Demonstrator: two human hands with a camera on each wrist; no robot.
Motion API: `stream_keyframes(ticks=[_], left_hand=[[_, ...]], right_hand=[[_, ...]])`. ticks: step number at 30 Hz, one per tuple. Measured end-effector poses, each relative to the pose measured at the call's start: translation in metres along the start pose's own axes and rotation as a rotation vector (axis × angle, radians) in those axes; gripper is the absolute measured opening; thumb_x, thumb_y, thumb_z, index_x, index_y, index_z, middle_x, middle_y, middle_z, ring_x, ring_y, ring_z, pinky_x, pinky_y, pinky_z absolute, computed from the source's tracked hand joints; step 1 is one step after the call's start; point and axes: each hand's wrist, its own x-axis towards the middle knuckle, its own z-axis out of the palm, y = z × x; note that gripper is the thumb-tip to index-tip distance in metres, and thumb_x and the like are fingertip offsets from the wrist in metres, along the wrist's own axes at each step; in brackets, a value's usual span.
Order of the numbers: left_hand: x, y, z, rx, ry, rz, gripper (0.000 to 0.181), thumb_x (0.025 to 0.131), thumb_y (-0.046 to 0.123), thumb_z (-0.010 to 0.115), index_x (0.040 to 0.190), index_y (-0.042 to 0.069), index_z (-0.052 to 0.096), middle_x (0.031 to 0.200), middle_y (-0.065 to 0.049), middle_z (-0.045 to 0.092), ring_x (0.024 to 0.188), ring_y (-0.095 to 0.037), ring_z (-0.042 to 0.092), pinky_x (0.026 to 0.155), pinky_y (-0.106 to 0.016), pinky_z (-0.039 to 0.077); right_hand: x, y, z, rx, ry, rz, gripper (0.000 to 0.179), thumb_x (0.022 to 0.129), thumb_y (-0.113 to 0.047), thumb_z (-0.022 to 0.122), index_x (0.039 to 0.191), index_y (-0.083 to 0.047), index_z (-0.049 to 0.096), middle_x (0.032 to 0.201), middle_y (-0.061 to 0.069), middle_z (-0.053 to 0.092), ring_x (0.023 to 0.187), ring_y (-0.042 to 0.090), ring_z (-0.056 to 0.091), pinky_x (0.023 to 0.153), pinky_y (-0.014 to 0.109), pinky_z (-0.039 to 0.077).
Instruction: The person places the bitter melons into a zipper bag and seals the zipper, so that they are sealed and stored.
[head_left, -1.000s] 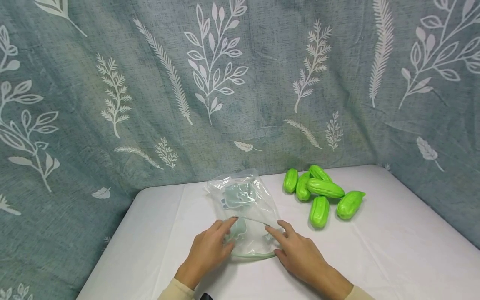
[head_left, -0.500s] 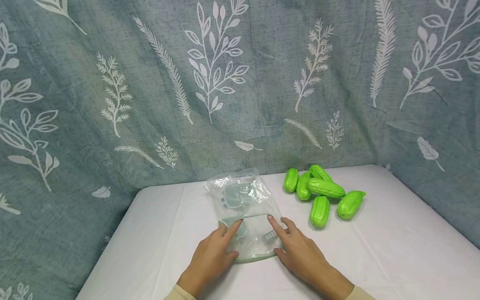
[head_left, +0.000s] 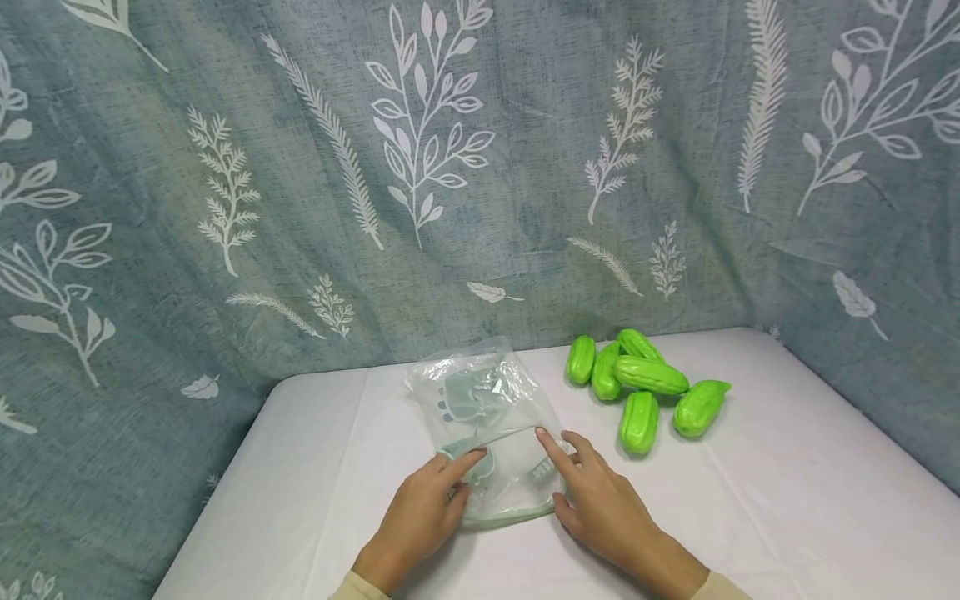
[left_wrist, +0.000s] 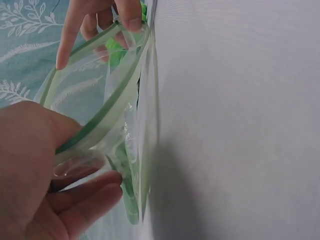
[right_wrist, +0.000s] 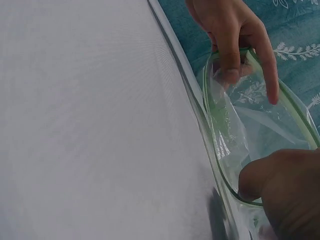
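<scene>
A clear zip bag (head_left: 517,492) with a green seal strip and pale green prints lies on the table, its mouth facing the person and spread apart. My left hand (head_left: 420,508) holds the left side of the mouth, index finger stretched over the far rim; in the left wrist view the bag's rim (left_wrist: 112,102) passes between its thumb and fingers. My right hand (head_left: 603,504) holds the right side, its index finger (head_left: 551,450) on the far rim and thumb near the front rim. In the right wrist view the bag mouth (right_wrist: 218,155) gapes between both hands. Nothing shows inside.
Several bright green ridged vegetables (head_left: 651,376), like bitter melons, lie in a loose group behind and right of the bag. A white cloth (head_left: 300,475) covers the table. Blue-green leaf-patterned curtains (head_left: 480,183) stand along its back and sides.
My right index finger has pushed the far rim back, so the mouth gapes wider. The left index fingertip has shifted slightly right and toward the person. The green vegetables stay put.
</scene>
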Motion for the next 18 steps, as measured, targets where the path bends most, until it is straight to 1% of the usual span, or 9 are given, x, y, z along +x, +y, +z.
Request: stream_keyframes(ticks=[2, 4, 6, 9, 13, 15, 18], left_hand=[[0.0003, -0.0003, 0.0004, -0.025, 0.005, 0.005, 0.038, 0.091, 0.006, 0.069, 0.126, 0.021, 0.071, 0.075, 0.014, 0.043, 0.058, 0.000, 0.035, 0.050, -0.014, 0.038], [0.0002, -0.0006, 0.0005, -0.047, -0.001, 0.003, 0.030, 0.093, 0.006, 0.067, 0.120, 0.018, 0.074, 0.076, 0.014, 0.043, 0.058, 0.000, 0.035, 0.050, -0.014, 0.038], [0.0002, -0.0007, 0.0004, -0.059, -0.011, -0.001, 0.030, 0.093, 0.006, 0.067, 0.120, 0.016, 0.074, 0.077, 0.014, 0.044, 0.059, 0.001, 0.036, 0.051, -0.013, 0.039], [-0.0003, -0.0015, 0.0000, -0.071, -0.023, -0.015, 0.038, 0.091, 0.005, 0.070, 0.128, 0.011, 0.069, 0.083, 0.010, 0.052, 0.062, 0.001, 0.042, 0.054, -0.014, 0.043], [-0.0016, -0.0033, 0.0008, -0.084, -0.053, -0.046, 0.054, 0.086, 0.008, 0.076, 0.138, 0.010, 0.060, 0.098, 0.001, 0.064, 0.075, -0.002, 0.056, 0.065, -0.017, 0.052], [-0.0021, -0.0046, 0.0012, -0.087, -0.079, -0.060, 0.060, 0.085, 0.012, 0.078, 0.141, 0.012, 0.057, 0.104, -0.001, 0.065, 0.081, -0.003, 0.060, 0.071, -0.019, 0.054], [-0.0029, -0.0063, 0.0009, -0.085, -0.115, -0.072, 0.068, 0.084, 0.015, 0.080, 0.145, 0.014, 0.052, 0.108, -0.001, 0.065, 0.084, -0.004, 0.061, 0.073, -0.021, 0.054]], right_hand=[[-0.0002, 0.0001, -0.0003, 0.004, -0.004, 0.003, 0.099, 0.072, -0.015, 0.083, 0.158, -0.026, 0.034, 0.139, 0.017, 0.050, 0.102, 0.023, 0.065, 0.053, 0.027, 0.050], [-0.0004, 0.0003, -0.0003, 0.010, -0.007, 0.004, 0.099, 0.072, -0.015, 0.083, 0.158, -0.026, 0.034, 0.139, 0.017, 0.050, 0.102, 0.023, 0.064, 0.053, 0.027, 0.050], [-0.0008, 0.0005, -0.0002, 0.016, -0.007, 0.003, 0.099, 0.072, -0.015, 0.083, 0.157, -0.027, 0.035, 0.138, 0.017, 0.051, 0.101, 0.023, 0.065, 0.053, 0.027, 0.050], [-0.0011, 0.0008, 0.0005, 0.022, 0.000, -0.005, 0.097, 0.072, -0.016, 0.083, 0.157, -0.028, 0.036, 0.137, 0.016, 0.052, 0.100, 0.022, 0.065, 0.052, 0.027, 0.049], [-0.0019, 0.0017, 0.0019, 0.026, 0.023, -0.027, 0.094, 0.072, -0.017, 0.082, 0.155, -0.029, 0.040, 0.136, 0.016, 0.053, 0.100, 0.019, 0.066, 0.053, 0.029, 0.050], [-0.0022, 0.0022, 0.0024, 0.030, 0.030, -0.030, 0.093, 0.072, -0.018, 0.083, 0.154, -0.029, 0.041, 0.136, 0.016, 0.053, 0.100, 0.019, 0.067, 0.054, 0.029, 0.051], [-0.0025, 0.0020, 0.0030, 0.045, 0.027, -0.025, 0.092, 0.072, -0.018, 0.083, 0.154, -0.030, 0.042, 0.136, 0.016, 0.053, 0.100, 0.018, 0.067, 0.054, 0.028, 0.050]])
